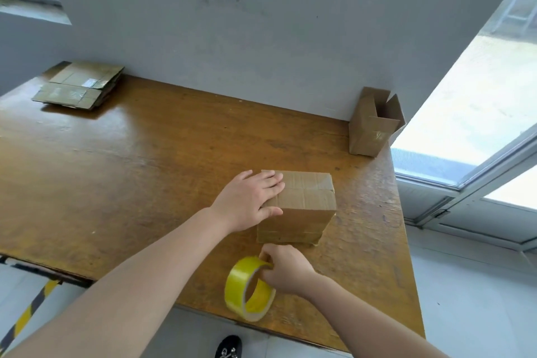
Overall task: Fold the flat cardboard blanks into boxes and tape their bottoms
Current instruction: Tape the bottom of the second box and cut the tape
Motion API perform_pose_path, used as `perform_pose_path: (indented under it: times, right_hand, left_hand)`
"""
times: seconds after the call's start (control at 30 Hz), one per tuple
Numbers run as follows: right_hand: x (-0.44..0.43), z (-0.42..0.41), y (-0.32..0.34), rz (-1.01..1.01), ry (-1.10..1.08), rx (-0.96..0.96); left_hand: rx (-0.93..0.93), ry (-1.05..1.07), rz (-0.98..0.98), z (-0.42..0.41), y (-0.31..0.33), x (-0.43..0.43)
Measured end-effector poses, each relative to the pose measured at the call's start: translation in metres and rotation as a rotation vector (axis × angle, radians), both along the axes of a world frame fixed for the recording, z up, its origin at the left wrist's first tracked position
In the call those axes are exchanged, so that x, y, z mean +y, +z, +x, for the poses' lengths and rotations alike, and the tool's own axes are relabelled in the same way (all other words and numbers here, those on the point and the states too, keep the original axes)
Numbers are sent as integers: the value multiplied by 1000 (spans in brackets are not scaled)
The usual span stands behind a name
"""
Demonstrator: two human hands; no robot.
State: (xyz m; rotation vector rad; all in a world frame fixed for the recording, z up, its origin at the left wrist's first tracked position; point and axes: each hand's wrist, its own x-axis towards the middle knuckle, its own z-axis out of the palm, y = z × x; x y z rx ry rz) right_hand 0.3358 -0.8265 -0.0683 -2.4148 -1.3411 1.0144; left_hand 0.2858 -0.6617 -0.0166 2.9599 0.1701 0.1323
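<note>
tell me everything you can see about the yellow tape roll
The tape roll is a wide ring of glossy yellow tape wound on a pale core that looks like cardboard, with its hollow middle in view. It appears to stand on edge, tilted, on the wooden table near the front edge, just in front of the closed box and apart from it. The right hand pinches its upper rim with curled fingers. Whether a loose end is peeled up cannot be told.
</note>
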Motion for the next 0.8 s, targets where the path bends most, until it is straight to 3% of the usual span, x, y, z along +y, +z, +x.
perform_pose_path:
  times: [0.23, 0.33, 0.4, 0.5, 0.57, 0.7, 0.8]
  right_hand:
    - [-7, 46, 72, 99, -14, 527]
    - [-7, 69, 105, 263, -113, 823]
    - [-5, 84, 125, 401, -188, 907]
    - [5, 101, 143, 643, -371, 837]
    - [14, 107, 148, 735, -472, 657]
    - [25, 110, 146, 705, -441, 262]
    - [28, 108, 141, 621, -360, 207]
  left_hand:
    - [-11, 4, 19, 2, -3, -1]
    - [-6, 2, 18, 1, -2, -3]
    - [-20, -3, 17, 0, -1, -4]
    - [-51, -17, 13, -1, 1, -5]
    - [-69, -15, 23, -2, 0, -5]
    - [-78, 0, 19, -2, -3, -4]
    - [-116, -16, 6, -1, -4, -4]
